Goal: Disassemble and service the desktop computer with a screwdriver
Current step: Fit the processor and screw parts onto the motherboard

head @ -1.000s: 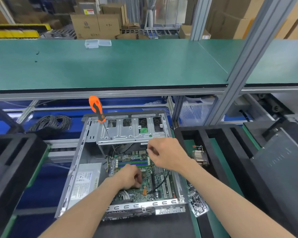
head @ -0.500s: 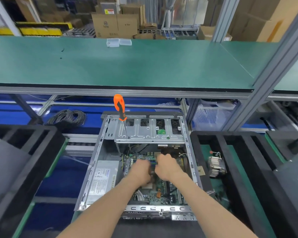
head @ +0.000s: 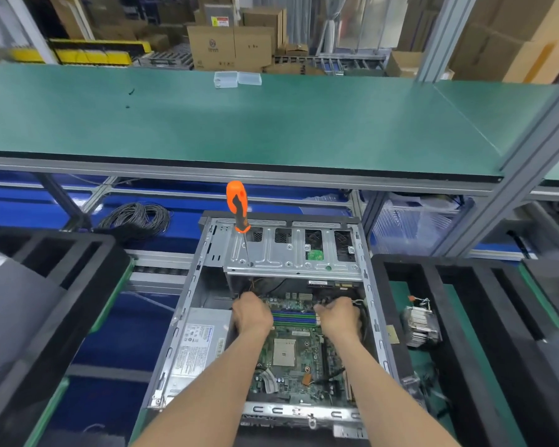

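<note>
Both forearms reach forward into the open grey metal desktop computer case (head: 188, 321). The left hand (head: 251, 312) and right hand (head: 339, 314) lie knuckles-up with fingers curled down at either end of the green motherboard's (head: 291, 366) memory slots; what they hold cannot be told. The orange-handled screwdriver (head: 238, 208) stands upright beyond the left hand, untouched.
</note>
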Available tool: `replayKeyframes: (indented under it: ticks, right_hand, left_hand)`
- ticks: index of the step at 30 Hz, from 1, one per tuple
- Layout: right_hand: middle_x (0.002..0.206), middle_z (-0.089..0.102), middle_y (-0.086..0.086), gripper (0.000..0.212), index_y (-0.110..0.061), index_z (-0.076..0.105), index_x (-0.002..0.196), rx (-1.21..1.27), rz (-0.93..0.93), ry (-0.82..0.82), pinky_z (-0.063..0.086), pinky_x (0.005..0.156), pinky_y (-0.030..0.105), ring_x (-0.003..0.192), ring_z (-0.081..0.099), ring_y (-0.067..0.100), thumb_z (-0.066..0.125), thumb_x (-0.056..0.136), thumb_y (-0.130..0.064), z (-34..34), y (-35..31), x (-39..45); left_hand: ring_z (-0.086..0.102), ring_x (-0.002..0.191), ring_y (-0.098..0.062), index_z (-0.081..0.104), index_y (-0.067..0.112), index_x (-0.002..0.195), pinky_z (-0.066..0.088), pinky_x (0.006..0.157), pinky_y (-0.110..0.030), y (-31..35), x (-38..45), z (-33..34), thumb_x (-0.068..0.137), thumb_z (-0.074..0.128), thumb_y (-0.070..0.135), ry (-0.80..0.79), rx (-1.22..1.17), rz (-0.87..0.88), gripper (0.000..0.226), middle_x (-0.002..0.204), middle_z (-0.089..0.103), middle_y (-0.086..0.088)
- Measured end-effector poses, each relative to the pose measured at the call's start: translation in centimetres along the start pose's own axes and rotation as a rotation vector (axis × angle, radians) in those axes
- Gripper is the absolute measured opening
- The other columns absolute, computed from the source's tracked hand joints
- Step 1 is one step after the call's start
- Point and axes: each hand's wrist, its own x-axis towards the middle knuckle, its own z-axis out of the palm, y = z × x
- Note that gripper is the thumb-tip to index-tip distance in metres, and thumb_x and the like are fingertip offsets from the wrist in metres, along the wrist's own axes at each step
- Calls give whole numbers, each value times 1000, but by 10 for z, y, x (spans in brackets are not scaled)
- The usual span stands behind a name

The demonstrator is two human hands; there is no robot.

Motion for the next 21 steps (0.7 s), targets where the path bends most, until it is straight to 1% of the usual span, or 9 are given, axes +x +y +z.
replayKeyframes:
  ticks: [4,6,8,9,11,14,17,19,21]
  right_hand:
    - [83,59,9,42,-15,51,63,2,36,34,43,62,32,59,51,24,69,94,-36,3,0,6]
    - [88,65,12,42,-15,51,62,-5,46,41,44,62,32,62,53,25,69,94,-37,3,0,6]
    - [102,68,16,41,-16,51,65,-8,48,41,43,64,32,67,55,27,68,95,-38,4,-1,5]
    - [106,68,17,40,-16,51,66,-12,48,42,44,65,33,70,55,27,67,95,-38,4,-1,4]
    - [104,69,16,38,-15,52,69,-26,45,42,48,70,34,76,62,29,66,96,-37,3,-1,4]
    - [102,68,14,26,-11,62,85,-33,43,40,53,78,37,85,69,33,63,98,-32,1,-1,2]
    - [107,66,14,23,-8,64,101,-60,35,36,53,81,37,90,69,34,60,100,-31,0,-1,2]
    - [110,65,14,24,-8,63,105,-83,20,35,52,80,37,90,68,33,58,101,-32,0,0,2]
    - [113,64,13,25,-10,65,108,-140,2,49,46,75,36,88,61,31,56,102,-33,1,0,1]
  left_hand:
    - [62,114,-35,59,-4,119,52,90,-36,3,5,-1,99,52,7,-26,41,-20,23,121,63,-21]
    - [59,119,-34,57,-3,120,51,92,-36,4,8,-3,98,54,5,-31,61,-34,23,124,62,-21]
    - [58,122,-34,57,-2,120,51,94,-36,6,11,-6,97,55,2,-48,82,-42,24,125,63,-20]
    - [59,121,-35,58,-2,120,52,96,-38,7,11,-7,96,55,1,-56,99,-44,24,125,64,-20]
    - [59,120,-38,58,-2,121,52,98,-46,8,13,-9,95,56,-1,-71,96,-49,26,125,62,-21]
    - [58,120,-34,56,0,125,52,97,-37,10,17,-10,93,59,0,-73,125,3,32,129,59,-20]
    - [58,121,-31,55,1,128,52,95,-34,11,22,-12,91,60,-2,-75,162,28,38,130,58,-18]
    - [57,122,-30,55,2,129,51,94,-33,12,23,-13,90,61,-2,-76,176,22,39,131,58,-17]
    - [58,123,-29,55,3,128,51,93,-32,11,23,-13,90,63,1,-64,172,10,38,131,58,-16]
